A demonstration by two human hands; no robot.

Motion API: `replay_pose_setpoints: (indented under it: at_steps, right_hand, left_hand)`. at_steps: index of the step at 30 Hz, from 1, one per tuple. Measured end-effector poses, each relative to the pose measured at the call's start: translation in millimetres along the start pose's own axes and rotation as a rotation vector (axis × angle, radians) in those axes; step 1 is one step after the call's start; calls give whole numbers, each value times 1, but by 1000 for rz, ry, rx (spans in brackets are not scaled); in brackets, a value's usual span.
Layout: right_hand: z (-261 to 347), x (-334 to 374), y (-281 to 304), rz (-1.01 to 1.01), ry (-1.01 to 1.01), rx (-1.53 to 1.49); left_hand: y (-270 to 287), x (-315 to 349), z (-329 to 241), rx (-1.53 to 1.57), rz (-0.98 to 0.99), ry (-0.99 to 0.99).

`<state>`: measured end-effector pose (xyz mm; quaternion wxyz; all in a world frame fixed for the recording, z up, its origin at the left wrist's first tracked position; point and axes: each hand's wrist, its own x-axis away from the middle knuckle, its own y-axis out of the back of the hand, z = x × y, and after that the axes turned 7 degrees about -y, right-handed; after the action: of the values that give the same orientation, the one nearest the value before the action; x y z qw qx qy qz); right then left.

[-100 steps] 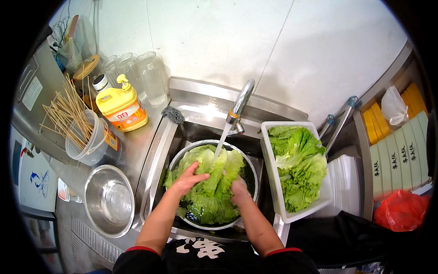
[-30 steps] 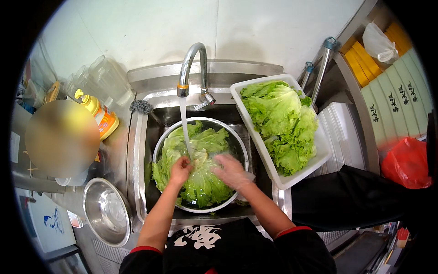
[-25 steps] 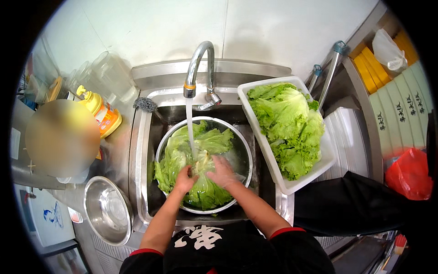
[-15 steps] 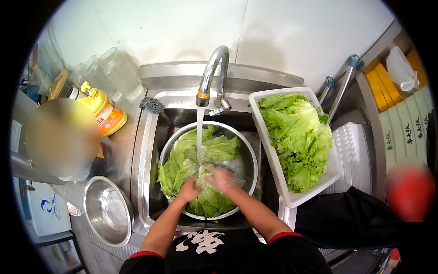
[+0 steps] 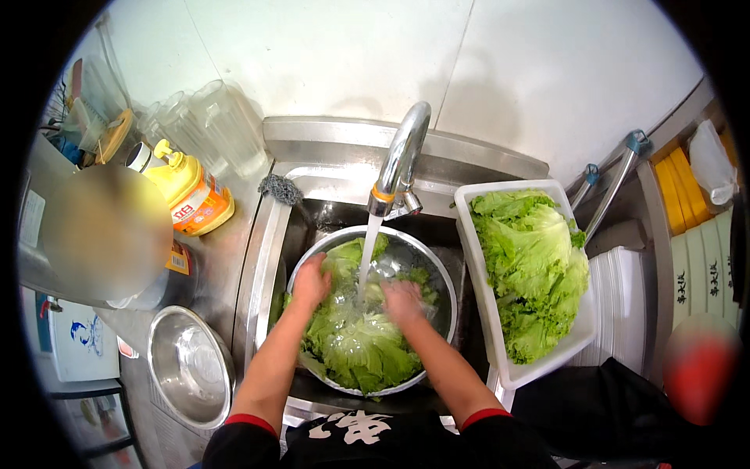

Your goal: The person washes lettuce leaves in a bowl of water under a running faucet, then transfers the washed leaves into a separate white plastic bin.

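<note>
Lettuce (image 5: 363, 356) lies loose and wet in a round metal basin (image 5: 444, 291), which stands inside our sink (image 5: 336, 213). Water (image 5: 369, 254) runs from the curved tap (image 5: 402, 156) straight down among the leaves and splashes up between our hands.

We have our left hand (image 5: 312, 283) at the left side of the basin, against the leaves just inside the rim. Its fingers point toward the wall; we cannot tell whether they are closed on a leaf or only pressing. Our right hand (image 5: 402, 303) is over the right half of the basin, blurred among water and leaves, and we cannot tell whether it grips anything.

To our right, a white tub (image 5: 488, 313) sits tilted at the sink's edge, with a big leafy pile (image 5: 535, 273) in it. Beyond that we see a stack of white trays (image 5: 621, 305).

On our left, a smaller metal bowl (image 5: 191, 367) stands on the counter (image 5: 246, 234), well apart from the basin. Farther back we see a yellow pump bottle (image 5: 205, 195), with clear jugs (image 5: 226, 129) behind it near the wall. A grey wire scrubber (image 5: 280, 189) rests on the sink's back left corner.
</note>
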<state>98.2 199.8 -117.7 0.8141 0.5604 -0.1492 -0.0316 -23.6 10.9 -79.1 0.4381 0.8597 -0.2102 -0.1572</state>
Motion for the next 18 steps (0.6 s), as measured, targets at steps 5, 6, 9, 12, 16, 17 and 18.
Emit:
replay_pose_setpoints:
  at_steps: [5,6,9,12,16,17,18]
  right_hand:
    - [-13,30,-2,79,-36,60]
    - [-16,38,-7,46,-38,84]
    - [-16,61,-1,67,-52,23]
    - [-22,73,3,124,-125,-233]
    - [-33,77,13,289,-508,-602]
    - [-44,77,3,246,-532,-722]
    - [-61,77,-17,204,-559,-844]
  left_hand:
    - [-34,-33,26,-15,164,44]
    - [-39,-39,22,-38,193,57]
    - [-50,-40,19,-91,345,125]
    - [-58,-32,13,-84,499,147]
    - [-46,6,-27,-98,301,5]
    - [-53,17,-32,-121,279,-26]
    - [-59,31,-36,-144,261,-58]
